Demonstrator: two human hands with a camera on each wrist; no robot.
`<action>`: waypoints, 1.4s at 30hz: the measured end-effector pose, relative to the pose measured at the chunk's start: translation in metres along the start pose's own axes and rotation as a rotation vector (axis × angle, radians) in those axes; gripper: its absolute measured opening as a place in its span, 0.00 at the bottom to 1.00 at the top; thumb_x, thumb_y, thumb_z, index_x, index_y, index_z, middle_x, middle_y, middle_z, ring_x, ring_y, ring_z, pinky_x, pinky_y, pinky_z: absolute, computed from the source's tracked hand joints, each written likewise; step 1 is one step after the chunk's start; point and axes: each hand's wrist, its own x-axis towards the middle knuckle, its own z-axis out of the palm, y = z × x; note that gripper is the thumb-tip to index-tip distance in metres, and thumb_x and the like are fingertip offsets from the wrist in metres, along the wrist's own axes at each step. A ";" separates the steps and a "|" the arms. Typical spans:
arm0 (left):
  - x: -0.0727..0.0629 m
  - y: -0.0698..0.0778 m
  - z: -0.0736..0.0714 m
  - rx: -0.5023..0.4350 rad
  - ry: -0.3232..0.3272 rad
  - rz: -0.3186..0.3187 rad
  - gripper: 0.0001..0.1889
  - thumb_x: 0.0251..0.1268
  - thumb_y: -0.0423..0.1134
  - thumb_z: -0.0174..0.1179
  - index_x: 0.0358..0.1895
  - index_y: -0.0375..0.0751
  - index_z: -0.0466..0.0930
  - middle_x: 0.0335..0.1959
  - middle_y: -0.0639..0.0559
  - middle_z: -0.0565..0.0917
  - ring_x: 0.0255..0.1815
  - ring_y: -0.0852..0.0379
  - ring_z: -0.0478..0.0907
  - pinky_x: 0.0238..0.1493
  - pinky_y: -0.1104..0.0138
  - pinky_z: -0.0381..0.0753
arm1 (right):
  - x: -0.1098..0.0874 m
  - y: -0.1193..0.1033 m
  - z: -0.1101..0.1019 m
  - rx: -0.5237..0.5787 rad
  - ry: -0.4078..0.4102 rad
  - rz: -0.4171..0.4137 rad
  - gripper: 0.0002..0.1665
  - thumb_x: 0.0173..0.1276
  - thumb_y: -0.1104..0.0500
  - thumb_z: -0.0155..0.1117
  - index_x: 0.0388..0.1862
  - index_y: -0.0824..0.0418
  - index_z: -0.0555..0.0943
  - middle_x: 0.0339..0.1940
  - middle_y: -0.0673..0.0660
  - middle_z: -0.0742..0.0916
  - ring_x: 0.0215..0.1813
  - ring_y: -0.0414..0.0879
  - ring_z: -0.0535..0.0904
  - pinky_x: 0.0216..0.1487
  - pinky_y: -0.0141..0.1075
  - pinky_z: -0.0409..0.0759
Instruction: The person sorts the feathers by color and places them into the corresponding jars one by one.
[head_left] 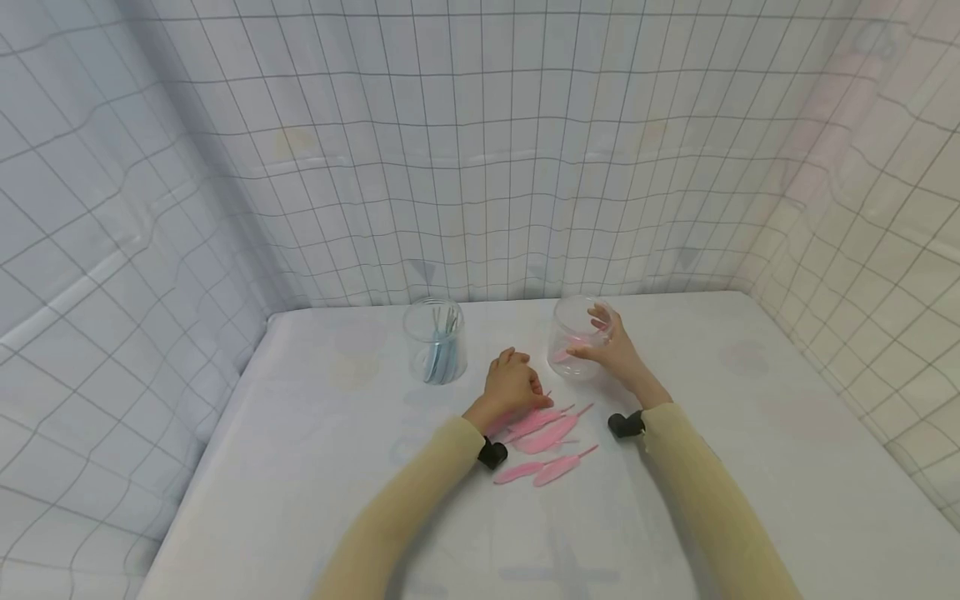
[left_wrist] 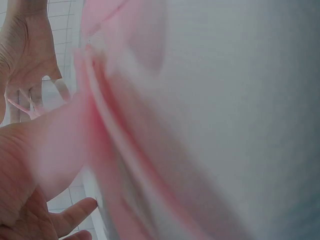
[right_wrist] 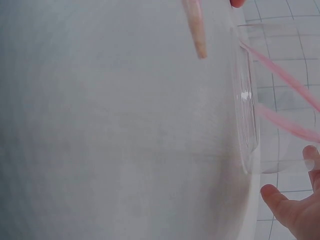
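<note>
Several pink feathers (head_left: 551, 435) lie fanned out on the white table. My left hand (head_left: 513, 383) is low over their far end, fingers bent down, pinching at a feather whose quill shows beside the fingertips. In the left wrist view, blurred pink feathers (left_wrist: 125, 135) fill the space in front of the thumb. My right hand (head_left: 618, 350) holds a clear jar (head_left: 561, 329) from its right side, thumb in front and fingers round the back. A few pink feathers (right_wrist: 287, 125) stand inside that jar, seen through its wall in the right wrist view.
A second clear jar (head_left: 411, 346) with several light-blue feathers (head_left: 441, 354) stands upright to the left, near the table's back edge. Grid-patterned white cloth (head_left: 495, 150) hangs behind and at both sides. Two pink feathers (head_left: 557, 469) lie nearest me.
</note>
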 end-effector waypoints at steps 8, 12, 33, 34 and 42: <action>-0.002 -0.003 -0.001 -0.012 0.004 0.056 0.10 0.54 0.52 0.68 0.25 0.52 0.86 0.63 0.45 0.71 0.71 0.43 0.52 0.66 0.51 0.54 | -0.001 0.000 -0.001 0.002 -0.006 -0.008 0.63 0.51 0.52 0.78 0.75 0.54 0.46 0.73 0.56 0.61 0.72 0.52 0.54 0.67 0.53 0.54; -0.004 -0.002 -0.003 0.022 -0.005 0.108 0.09 0.56 0.49 0.67 0.26 0.50 0.86 0.65 0.43 0.70 0.72 0.43 0.50 0.68 0.51 0.51 | -0.001 0.000 -0.001 0.004 -0.004 -0.015 0.63 0.51 0.51 0.78 0.75 0.54 0.46 0.73 0.56 0.61 0.72 0.52 0.54 0.67 0.53 0.55; 0.012 -0.010 -0.035 -0.358 0.114 0.234 0.13 0.71 0.42 0.54 0.40 0.37 0.84 0.65 0.39 0.67 0.71 0.38 0.49 0.67 0.44 0.47 | 0.001 -0.002 0.002 -0.009 0.003 0.011 0.63 0.52 0.54 0.78 0.75 0.56 0.45 0.73 0.58 0.60 0.73 0.53 0.54 0.68 0.52 0.55; 0.015 -0.009 -0.041 -0.400 0.126 0.247 0.13 0.71 0.42 0.54 0.40 0.36 0.83 0.66 0.38 0.67 0.71 0.38 0.49 0.67 0.45 0.46 | 0.001 -0.002 0.002 -0.010 0.006 0.012 0.63 0.51 0.53 0.78 0.75 0.56 0.45 0.73 0.58 0.61 0.73 0.53 0.54 0.68 0.51 0.55; 0.047 0.018 -0.081 -0.540 0.294 0.346 0.13 0.72 0.40 0.53 0.42 0.31 0.80 0.66 0.40 0.67 0.71 0.42 0.52 0.69 0.52 0.47 | 0.000 -0.002 0.002 0.004 0.026 0.010 0.63 0.50 0.52 0.79 0.75 0.57 0.47 0.72 0.58 0.62 0.72 0.53 0.55 0.67 0.51 0.56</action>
